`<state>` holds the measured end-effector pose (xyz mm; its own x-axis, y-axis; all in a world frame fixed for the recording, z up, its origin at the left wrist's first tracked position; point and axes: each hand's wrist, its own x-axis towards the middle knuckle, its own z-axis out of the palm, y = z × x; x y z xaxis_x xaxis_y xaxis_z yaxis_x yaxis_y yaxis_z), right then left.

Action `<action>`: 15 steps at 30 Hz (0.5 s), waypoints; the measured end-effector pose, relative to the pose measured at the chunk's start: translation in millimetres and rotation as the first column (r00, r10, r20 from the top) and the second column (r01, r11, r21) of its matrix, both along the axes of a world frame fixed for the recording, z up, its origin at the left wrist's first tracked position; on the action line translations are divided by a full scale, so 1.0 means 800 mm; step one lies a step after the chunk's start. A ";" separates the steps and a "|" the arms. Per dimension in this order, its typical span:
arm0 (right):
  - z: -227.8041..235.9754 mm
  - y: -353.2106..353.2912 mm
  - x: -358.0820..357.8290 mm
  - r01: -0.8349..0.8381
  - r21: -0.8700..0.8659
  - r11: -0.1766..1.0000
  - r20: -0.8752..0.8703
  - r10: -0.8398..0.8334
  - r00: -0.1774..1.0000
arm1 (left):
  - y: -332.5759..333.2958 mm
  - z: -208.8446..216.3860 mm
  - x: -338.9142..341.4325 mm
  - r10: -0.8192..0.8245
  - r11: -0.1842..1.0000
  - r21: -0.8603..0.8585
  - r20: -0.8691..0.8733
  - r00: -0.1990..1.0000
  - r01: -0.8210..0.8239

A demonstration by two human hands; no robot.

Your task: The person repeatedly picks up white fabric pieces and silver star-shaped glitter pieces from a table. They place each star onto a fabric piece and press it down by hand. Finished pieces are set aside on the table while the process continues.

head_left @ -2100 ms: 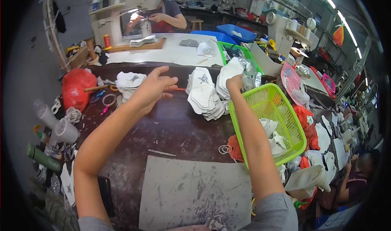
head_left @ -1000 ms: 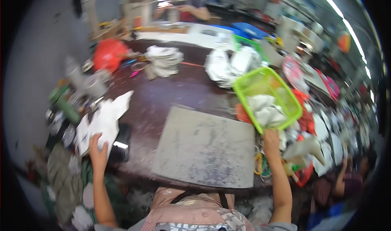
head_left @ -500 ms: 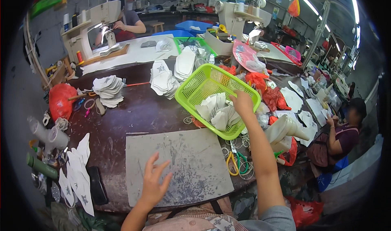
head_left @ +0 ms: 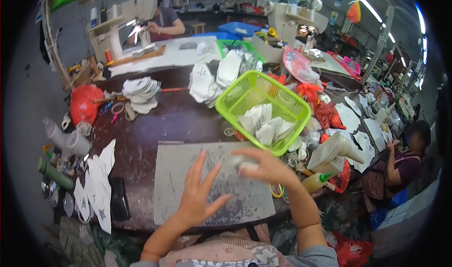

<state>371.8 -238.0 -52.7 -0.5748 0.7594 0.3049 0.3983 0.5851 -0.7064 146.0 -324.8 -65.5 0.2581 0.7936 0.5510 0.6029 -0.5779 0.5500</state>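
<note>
Two hands are over the grey work mat at the near edge of the dark table. Half a second ago the right hand was reaching into the green basket and the left lay flat on the mat. The right hand has since come back to the mat's far right corner, with something pale and blurred at its fingertips, apparently a white cut piece like those in the basket. In my judgement one piece has been drawn from the basket and brought to the mat for handling.

Right hand: fingers curled and closed in a pinch on the pale piece; motion blur prevents confirming the exact grip. Left hand: fully open, fingers spread and pointing away from the person, holding nothing, palm down on or just above the mat; contact cannot be confirmed.

Outward from the hands: the green basket sits just beyond the mat on the right, holding more white pieces. Stacks of white pieces lie further back. Flat white cut-outs lie left of the mat, beside a dark flat object. A squeeze bottle lies right of the right wrist. Another person sits at far right.
</note>
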 end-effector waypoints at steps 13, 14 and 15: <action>-0.094 -0.123 -0.085 0.238 -0.300 0.924 -0.350 -0.339 0.873 | -0.037 -0.074 -0.017 0.258 0.689 -0.565 0.776 0.575 0.454; -0.094 -0.128 -0.089 0.280 -0.143 0.949 -0.297 -0.311 0.903 | -0.040 -0.084 -0.014 0.258 0.706 -0.563 0.770 0.584 0.430; -0.094 -0.133 -0.093 0.308 0.029 0.951 -0.240 -0.292 0.926 | -0.040 -0.098 -0.016 0.274 0.669 -0.576 0.778 0.565 0.469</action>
